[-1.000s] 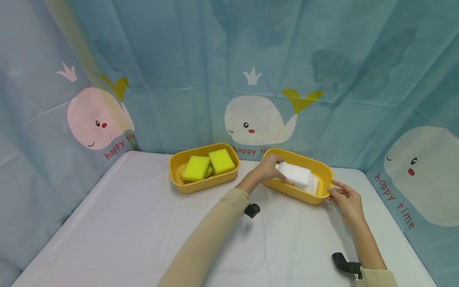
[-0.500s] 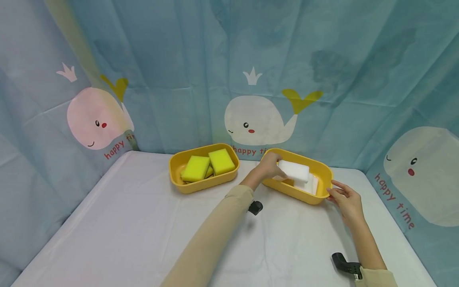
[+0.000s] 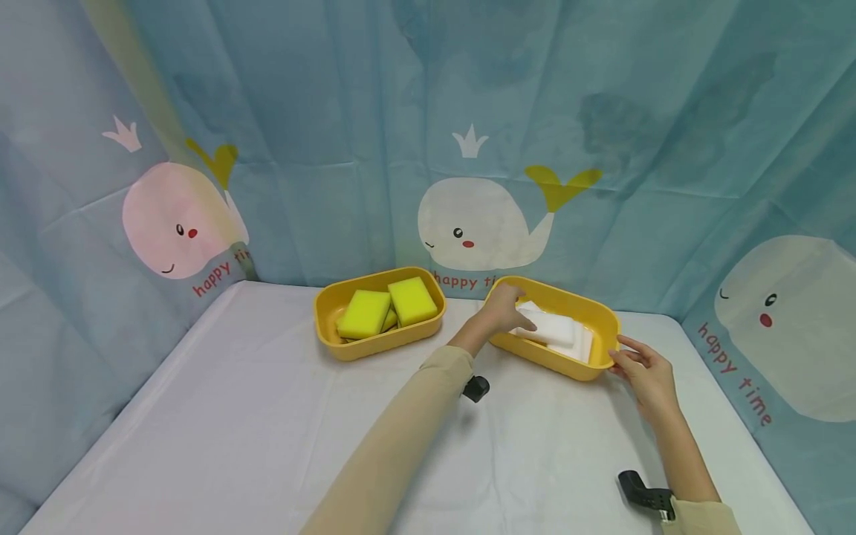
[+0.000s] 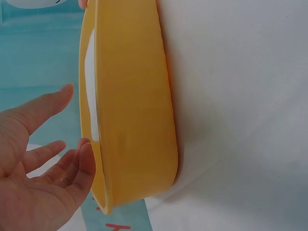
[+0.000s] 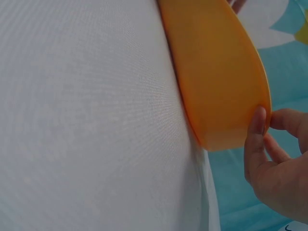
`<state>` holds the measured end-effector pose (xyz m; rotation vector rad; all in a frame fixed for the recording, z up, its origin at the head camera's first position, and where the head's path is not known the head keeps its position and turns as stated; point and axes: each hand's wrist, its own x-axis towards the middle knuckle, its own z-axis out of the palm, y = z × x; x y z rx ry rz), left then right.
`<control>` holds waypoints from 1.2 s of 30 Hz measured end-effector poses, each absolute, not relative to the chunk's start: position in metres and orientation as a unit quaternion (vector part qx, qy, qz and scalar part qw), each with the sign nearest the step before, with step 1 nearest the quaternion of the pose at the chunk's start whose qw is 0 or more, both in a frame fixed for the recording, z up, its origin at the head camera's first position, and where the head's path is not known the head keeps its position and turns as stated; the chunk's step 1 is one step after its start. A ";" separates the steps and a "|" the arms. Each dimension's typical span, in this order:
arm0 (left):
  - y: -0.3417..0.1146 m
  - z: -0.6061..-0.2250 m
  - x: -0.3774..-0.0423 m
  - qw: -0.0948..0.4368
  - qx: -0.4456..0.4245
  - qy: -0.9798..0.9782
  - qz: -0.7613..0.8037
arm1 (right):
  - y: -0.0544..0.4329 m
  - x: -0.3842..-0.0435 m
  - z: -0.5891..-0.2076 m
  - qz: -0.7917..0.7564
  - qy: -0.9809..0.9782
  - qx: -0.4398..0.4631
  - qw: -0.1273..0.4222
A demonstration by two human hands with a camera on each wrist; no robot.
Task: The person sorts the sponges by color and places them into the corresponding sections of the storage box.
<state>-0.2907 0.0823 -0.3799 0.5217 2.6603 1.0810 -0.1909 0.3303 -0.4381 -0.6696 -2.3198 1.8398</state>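
In the head view, the right-hand yellow plastic box (image 3: 555, 362) holds several white block-shaped sponges, with one white sponge (image 3: 553, 329) on top. My left hand (image 3: 500, 312) reaches over the box's left end, its fingertips close to that top sponge. The left wrist view shows thumb and fingers of this hand (image 4: 38, 192) apart, with nothing between them; the fingertips are at the rim. At the box's right end, my right hand (image 3: 650, 377) pinches the rim between thumb and fingers. The right wrist view also shows this pinch on the box (image 5: 216, 77).
Left of it stands a second yellow box (image 3: 388, 345) with several yellow sponges (image 3: 364, 313) inside. Both boxes are at the back of a white-covered table (image 3: 267, 431), close against a blue curtain (image 3: 334, 148) printed with whales.
The top white sponge, earlier held up in my left hand, has come down and lies lower in the box. My left fingers have let it go. My right hand stays on the rim.
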 end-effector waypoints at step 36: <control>0.034 -0.382 -0.274 0.067 0.186 0.881 0.431 | 0.317 -0.196 -0.414 0.509 -0.823 -0.235 0.085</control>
